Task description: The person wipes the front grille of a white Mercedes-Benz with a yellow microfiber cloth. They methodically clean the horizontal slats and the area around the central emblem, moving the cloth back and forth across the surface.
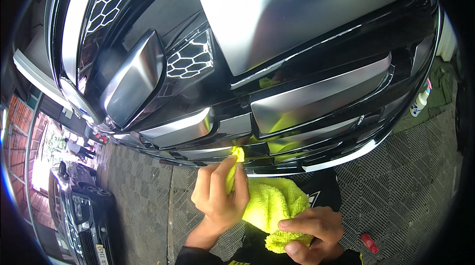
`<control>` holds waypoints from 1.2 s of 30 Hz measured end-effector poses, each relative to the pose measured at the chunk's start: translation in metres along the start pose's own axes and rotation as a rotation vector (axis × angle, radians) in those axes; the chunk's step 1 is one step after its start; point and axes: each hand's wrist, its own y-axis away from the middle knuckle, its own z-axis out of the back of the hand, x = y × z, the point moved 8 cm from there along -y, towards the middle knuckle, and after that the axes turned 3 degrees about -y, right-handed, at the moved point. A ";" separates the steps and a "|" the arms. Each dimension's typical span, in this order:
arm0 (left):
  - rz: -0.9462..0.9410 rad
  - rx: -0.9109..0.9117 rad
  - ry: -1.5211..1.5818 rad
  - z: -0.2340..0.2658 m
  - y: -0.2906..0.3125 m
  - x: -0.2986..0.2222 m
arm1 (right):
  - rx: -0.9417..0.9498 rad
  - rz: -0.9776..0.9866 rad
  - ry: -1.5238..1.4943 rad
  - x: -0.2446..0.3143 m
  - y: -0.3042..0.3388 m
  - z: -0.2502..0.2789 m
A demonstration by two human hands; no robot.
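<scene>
A yellow-green microfiber cloth point(271, 200) stretches between my two hands in front of a glossy black car's front end point(183, 27). My left hand point(220, 191) pinches one corner of it, and that tip touches the edge of a low silver insert point(208, 153) in the bumper. The bunched rest of the cloth hangs toward my right hand point(316, 233), whose thumb and fingers close around its lower end. Above the hands, brushed-silver grille panels point(321, 92) sit in black trim and mirror the cloth's colour.
A white spray bottle point(419, 104) stands at the right beside dark green fabric point(442, 87). A small red bottle point(369, 243) lies on the ribbed grey floor tiles point(396, 186). Another dark car point(79, 210) is parked at the left, with a distant person point(79, 149) beyond it.
</scene>
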 end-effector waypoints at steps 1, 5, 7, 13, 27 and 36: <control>0.023 -0.002 0.001 -0.002 0.000 0.000 | 0.010 0.008 0.006 0.001 0.001 -0.001; 0.046 0.002 0.001 -0.002 0.000 -0.002 | 0.024 0.104 0.004 0.005 0.003 -0.001; 0.036 0.015 -0.020 -0.002 -0.001 -0.003 | 0.041 0.133 -0.013 0.005 0.003 -0.002; 0.003 -0.022 -0.033 -0.005 0.001 -0.004 | 0.059 0.115 -0.023 0.005 0.000 0.002; -0.097 -0.063 -0.063 -0.011 0.007 -0.002 | 0.043 0.081 -0.009 0.005 -0.002 0.000; -0.191 0.067 -0.148 0.005 0.020 0.029 | 0.074 0.016 -0.074 0.001 -0.004 -0.019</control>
